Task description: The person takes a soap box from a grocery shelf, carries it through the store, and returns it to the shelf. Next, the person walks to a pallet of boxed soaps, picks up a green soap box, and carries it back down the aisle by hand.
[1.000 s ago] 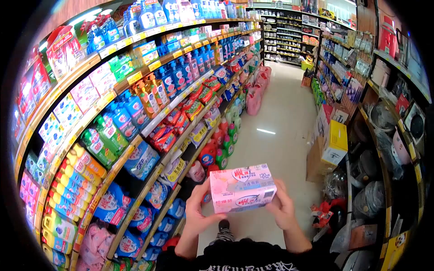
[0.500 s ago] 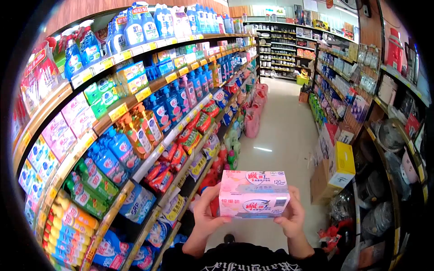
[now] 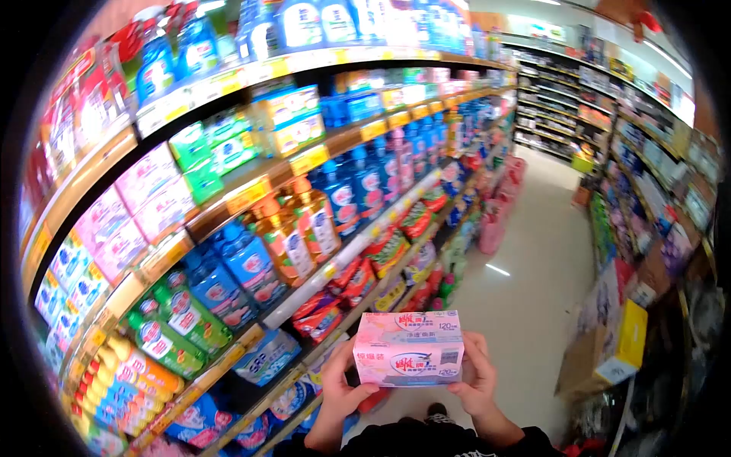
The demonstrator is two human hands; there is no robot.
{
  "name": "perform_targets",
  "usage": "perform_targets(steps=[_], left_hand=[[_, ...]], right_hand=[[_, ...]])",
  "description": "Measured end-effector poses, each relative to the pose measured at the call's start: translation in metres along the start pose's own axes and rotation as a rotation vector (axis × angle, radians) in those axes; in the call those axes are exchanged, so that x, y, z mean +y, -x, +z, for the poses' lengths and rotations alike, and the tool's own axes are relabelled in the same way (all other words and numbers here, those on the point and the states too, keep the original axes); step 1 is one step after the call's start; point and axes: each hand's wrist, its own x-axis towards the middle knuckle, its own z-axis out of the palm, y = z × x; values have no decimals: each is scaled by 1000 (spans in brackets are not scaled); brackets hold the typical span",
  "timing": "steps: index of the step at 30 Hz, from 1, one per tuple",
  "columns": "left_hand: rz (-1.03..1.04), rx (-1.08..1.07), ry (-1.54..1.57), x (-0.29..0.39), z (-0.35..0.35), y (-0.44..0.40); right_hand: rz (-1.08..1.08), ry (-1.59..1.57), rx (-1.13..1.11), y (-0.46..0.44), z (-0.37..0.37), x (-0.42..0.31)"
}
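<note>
A pink printed box (image 3: 408,362) with Chinese lettering and the number 120 is held in front of my body, its top and front faces showing. My left hand (image 3: 343,381) grips its left end, thumb at the lower front edge. On the opposite end my right hand (image 3: 476,377) holds it the same way, fingers along the side. The box is apart from the shelves. Similar pink boxes (image 3: 141,206) stand stacked on a shelf at the left.
Shelves at the left carry blue bottles (image 3: 247,263), green bottles (image 3: 179,320) and red packets (image 3: 320,308). A yellow-and-brown carton (image 3: 624,343) sits on the right. Between the shelf rows runs a pale floor aisle (image 3: 525,274), with pink items (image 3: 499,217) along its left edge.
The view has turned left, so the shelves and aisle appear farther right and the left shelves look nearer. The box stays in both hands, slightly lower and left in view.
</note>
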Motion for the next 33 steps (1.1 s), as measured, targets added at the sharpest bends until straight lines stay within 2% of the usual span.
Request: perform_targets(steps=[2, 7, 9, 11, 14, 19, 21, 23, 28, 31, 33], left_hand=[[-64, 53, -99, -13, -21, 8], [-58, 285, -217, -3, -29, 3], [-37, 327, -372, -2, -35, 5], [-90, 388, -404, 6, -38, 3], [-20, 551, -387, 11, -41, -2], [-14, 698, -529, 5, -37, -2], [-48, 696, -701, -3, -37, 2], [-77, 740, -752, -8, -36, 8], [-110, 869, -792, -5, -40, 22], [-95, 935, -829, 0, -52, 31], [-14, 969, -864, 4, -64, 32]], right_hand=[[7, -53, -75, -18, 11, 20], [88, -160, -270, -55, 31, 65], [97, -206, -358, -72, 40, 78], [77, -286, -413, -90, 54, 87], [85, -384, -512, -107, 72, 100], [182, -494, -632, -121, 90, 128], [181, -511, -691, -126, 95, 137], [194, -399, -749, -127, 103, 144], [359, -565, -891, -118, 133, 145], [303, -585, -967, -120, 158, 138], [277, -565, -1000, -119, 172, 133]])
